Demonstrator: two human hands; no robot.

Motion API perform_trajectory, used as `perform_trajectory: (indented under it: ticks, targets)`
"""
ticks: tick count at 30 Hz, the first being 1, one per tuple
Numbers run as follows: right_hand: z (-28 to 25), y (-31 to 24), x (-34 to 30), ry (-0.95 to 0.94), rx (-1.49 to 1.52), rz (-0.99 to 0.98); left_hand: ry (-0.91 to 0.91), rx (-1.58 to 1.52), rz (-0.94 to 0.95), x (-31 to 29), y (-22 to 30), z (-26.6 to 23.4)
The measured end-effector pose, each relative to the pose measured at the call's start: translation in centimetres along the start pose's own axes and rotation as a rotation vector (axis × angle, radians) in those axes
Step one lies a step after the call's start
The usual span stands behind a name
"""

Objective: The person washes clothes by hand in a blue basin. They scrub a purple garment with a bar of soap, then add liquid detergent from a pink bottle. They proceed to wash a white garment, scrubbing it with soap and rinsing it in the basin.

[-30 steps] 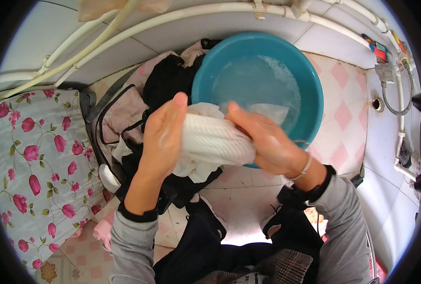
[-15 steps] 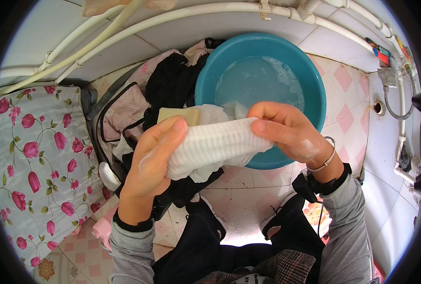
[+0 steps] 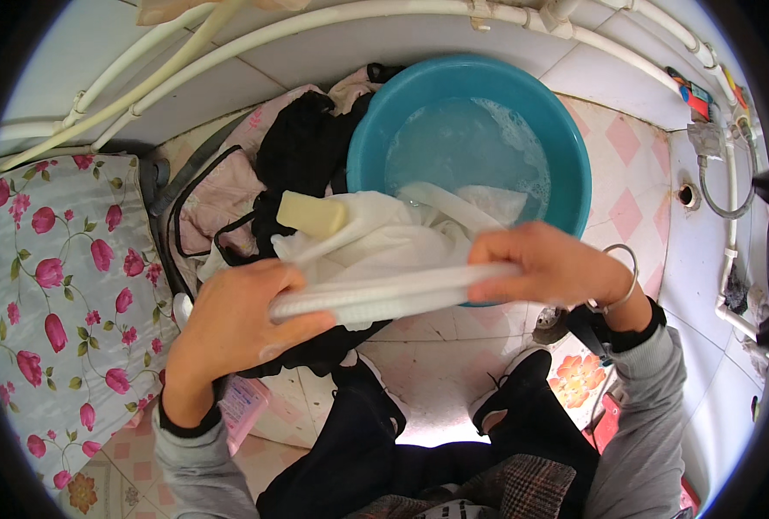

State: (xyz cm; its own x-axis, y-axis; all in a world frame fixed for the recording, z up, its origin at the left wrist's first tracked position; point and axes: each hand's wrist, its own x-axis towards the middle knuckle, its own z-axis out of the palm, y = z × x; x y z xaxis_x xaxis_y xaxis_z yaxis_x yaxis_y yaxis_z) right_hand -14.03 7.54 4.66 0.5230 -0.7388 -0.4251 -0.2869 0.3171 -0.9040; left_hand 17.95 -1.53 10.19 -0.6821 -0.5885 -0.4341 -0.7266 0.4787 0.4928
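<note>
A white garment (image 3: 376, 233) with a ribbed band is stretched sideways between both hands, and its lower part trails over the rim into cloudy, sudsy water. My left hand (image 3: 242, 316) grips one end of the band, fingers over the top and thumb below. At the band's other end, my right hand (image 3: 548, 264) is closed, slightly blurred. A pale yellow bar of soap (image 3: 312, 214) rests beside the garment's upper left edge, partly on the cloth. Just beyond my hands stands the teal basin (image 3: 579, 164).
Dark and pink clothes (image 3: 302, 143) lie heaped left of the basin. A flower-print cover (image 3: 64, 303) fills the left side. A pink container (image 3: 244, 406) stands by my left forearm. White pipes (image 3: 332, 26) run along the wall; a drain hole (image 3: 687, 196) is at right.
My hands have moved apart and toward me, pulling the band longer and tilting it flatter. More of the garment now shows draped over the basin's near rim.
</note>
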Motion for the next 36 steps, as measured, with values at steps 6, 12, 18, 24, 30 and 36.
perform_trajectory:
  ticks: [6,12,18,24,30,36]
  targets:
    - [5.5,5.4,-3.3,-0.034,-0.545,-0.071,-0.029,0.373,-0.091,-4.7,-2.1,2.6]
    - [8.4,6.3,-3.8,-0.036,-0.667,-0.21,-0.05,0.378,-0.114,-6.1,-3.1,4.8]
    - [6.2,7.3,-3.5,0.075,-0.779,-0.149,-0.01,0.407,-0.062,-5.2,-3.2,4.7]
    - [2.5,8.0,-1.8,0.479,-0.756,-0.012,0.244,0.476,-0.078,-2.1,-5.3,5.7]
    - [-0.6,8.4,0.2,0.541,-0.681,0.082,0.122,0.03,0.037,3.0,-6.4,4.2]
    - [-0.6,7.0,1.2,0.466,-0.356,0.153,0.055,-0.163,-0.542,7.6,-12.8,7.5]
